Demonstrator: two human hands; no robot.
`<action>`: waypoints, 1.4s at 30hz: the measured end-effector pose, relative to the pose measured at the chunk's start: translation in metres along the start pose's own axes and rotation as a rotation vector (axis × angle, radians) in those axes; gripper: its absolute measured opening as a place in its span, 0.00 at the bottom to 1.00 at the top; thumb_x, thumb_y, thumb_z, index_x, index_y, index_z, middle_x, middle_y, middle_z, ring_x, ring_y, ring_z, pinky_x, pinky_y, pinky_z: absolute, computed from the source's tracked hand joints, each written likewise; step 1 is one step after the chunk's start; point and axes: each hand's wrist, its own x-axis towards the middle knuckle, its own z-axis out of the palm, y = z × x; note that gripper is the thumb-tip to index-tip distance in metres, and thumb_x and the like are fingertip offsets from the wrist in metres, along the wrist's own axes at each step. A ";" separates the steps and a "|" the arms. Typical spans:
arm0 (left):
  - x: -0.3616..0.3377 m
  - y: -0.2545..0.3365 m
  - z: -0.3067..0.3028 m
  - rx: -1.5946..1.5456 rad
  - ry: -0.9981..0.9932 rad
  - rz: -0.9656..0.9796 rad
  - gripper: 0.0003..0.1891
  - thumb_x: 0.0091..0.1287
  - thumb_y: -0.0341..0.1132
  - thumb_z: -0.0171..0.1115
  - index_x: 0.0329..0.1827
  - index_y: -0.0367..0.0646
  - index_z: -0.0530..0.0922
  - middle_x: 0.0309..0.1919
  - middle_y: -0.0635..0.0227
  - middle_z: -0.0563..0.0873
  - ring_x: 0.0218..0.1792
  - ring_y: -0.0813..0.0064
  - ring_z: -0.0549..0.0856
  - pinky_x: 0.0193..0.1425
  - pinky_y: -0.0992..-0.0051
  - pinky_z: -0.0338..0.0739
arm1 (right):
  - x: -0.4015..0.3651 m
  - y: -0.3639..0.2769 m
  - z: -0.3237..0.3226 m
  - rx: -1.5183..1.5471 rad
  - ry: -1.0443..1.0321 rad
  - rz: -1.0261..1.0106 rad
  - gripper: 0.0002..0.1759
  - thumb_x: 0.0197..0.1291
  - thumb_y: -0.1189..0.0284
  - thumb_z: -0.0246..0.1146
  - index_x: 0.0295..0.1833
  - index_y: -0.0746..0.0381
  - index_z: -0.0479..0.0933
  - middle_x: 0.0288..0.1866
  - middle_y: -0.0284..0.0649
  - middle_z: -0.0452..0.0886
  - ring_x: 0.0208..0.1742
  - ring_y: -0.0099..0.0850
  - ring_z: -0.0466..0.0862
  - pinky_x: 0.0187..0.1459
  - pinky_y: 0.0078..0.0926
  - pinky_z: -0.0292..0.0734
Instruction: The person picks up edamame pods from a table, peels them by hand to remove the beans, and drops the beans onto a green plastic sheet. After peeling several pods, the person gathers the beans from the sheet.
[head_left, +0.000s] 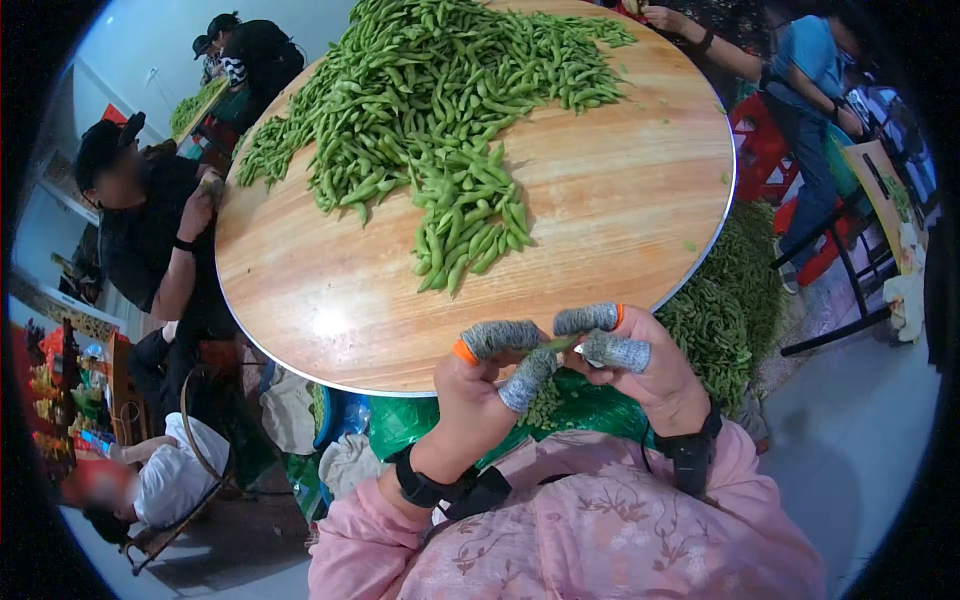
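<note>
A green soybean pod (558,344) is pinched between my two hands, just off the table's near edge. My left hand (475,385) is closed on its left end, with grey knitted covers on the thumb and a finger. At the right end, my right hand (650,365) is closed too, wearing similar covers. Something small and pale shows at the right fingertips, too small to name. Beyond my hands, a large heap of soybean pods (430,110) spreads over the round wooden table (620,200). Below them, shelled beans (542,408) lie by green plastic (405,425).
A person in black (150,220) works at the table's left side. Another person's arm (730,55) reaches in at the far right. Piled greenery (735,300) lies on the floor to the right, near a red stool (760,150). Someone sits in a chair (185,510) at lower left.
</note>
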 end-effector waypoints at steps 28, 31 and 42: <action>-0.013 -0.005 -0.021 1.061 -0.313 0.227 0.09 0.48 0.32 0.63 0.33 0.44 0.77 0.16 0.59 0.75 0.18 0.59 0.77 0.21 0.67 0.69 | -0.001 0.016 0.012 -0.514 0.108 0.013 0.07 0.58 0.72 0.55 0.37 0.62 0.76 0.27 0.25 0.75 0.26 0.13 0.69 0.28 0.12 0.64; -0.010 -0.005 -0.020 1.100 -0.347 0.247 0.08 0.49 0.31 0.62 0.33 0.43 0.77 0.15 0.59 0.75 0.18 0.60 0.77 0.21 0.67 0.69 | 0.004 0.020 0.007 -0.484 0.086 -0.034 0.06 0.58 0.72 0.56 0.37 0.62 0.76 0.27 0.26 0.75 0.26 0.13 0.69 0.27 0.12 0.63; -0.018 -0.018 -0.021 -0.029 -0.067 -0.328 0.09 0.60 0.35 0.57 0.30 0.38 0.77 0.14 0.76 0.73 0.16 0.85 0.70 0.20 0.82 0.64 | 0.013 0.027 0.009 -0.301 -0.005 -0.204 0.06 0.56 0.77 0.56 0.37 0.67 0.75 0.31 0.32 0.78 0.33 0.18 0.76 0.36 0.16 0.70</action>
